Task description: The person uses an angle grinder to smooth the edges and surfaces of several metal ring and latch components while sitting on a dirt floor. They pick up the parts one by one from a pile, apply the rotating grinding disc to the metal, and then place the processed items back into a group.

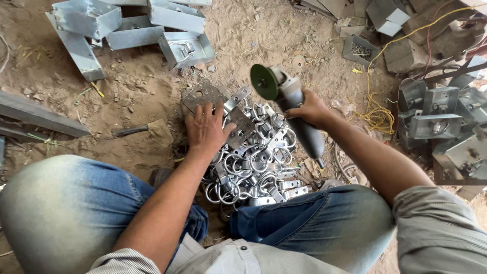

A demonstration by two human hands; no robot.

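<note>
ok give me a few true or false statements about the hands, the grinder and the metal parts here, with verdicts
1. The right hand grips an angle grinder. True.
2. The grinder's disc is red. False: it is green.
3. The left hand rests flat on the pile of metal ring brackets. True.
4. The brackets lie on a wooden table. False: they lie on the dirt ground.
5. A yellow cord lies to the right of the grinder. True.
</note>
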